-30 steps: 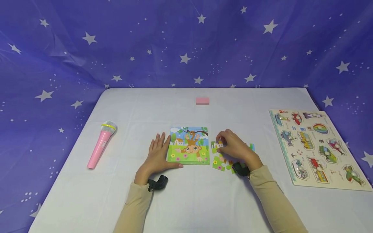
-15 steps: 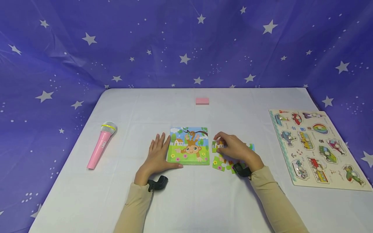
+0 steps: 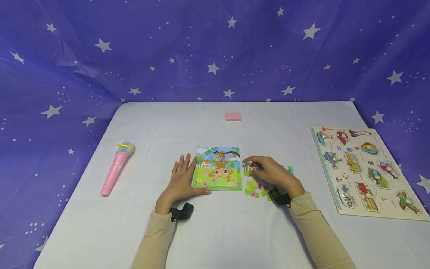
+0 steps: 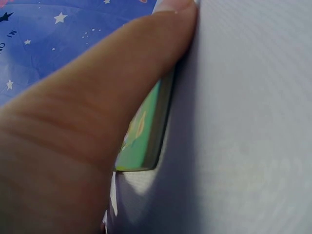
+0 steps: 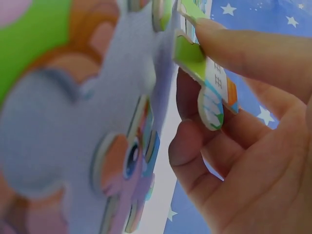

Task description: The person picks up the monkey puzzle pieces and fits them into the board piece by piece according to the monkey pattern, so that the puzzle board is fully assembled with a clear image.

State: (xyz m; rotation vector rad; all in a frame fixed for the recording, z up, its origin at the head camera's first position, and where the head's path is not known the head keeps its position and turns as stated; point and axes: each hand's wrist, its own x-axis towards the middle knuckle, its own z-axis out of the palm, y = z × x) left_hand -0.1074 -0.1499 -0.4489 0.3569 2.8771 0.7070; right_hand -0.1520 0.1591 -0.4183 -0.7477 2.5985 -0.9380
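Note:
In the head view, a square monkey puzzle [image 3: 220, 182] lies on the table with its picture assembled in a thin frame. My left hand [image 3: 179, 182] rests at its left side, fingers spread, with the thumb along the front edge. The left wrist view shows that thumb [image 4: 97, 83] beside the puzzle's green corner [image 4: 136, 146]. Just right of the puzzle, my right hand [image 3: 268, 170] holds a jigsaw piece [image 5: 212, 80] with a house on it between thumb and fingers. Its index finger reaches toward the puzzle's right edge. More loose jigsaw pieces [image 3: 252, 189] lie under and before this hand.
A pink toy microphone [image 3: 115, 168] lies at the left. At the back is a small pink block [image 3: 233, 117]. On the right lies a large wooden vehicle peg puzzle board [image 3: 366, 172]. A purple starry cloth [image 3: 215, 48] hangs behind the white-covered table [image 3: 215, 231].
My right hand has lowered slightly, and its index finger has straightened leftward from a tighter pinch. The left hand and the monkey puzzle stay in place.

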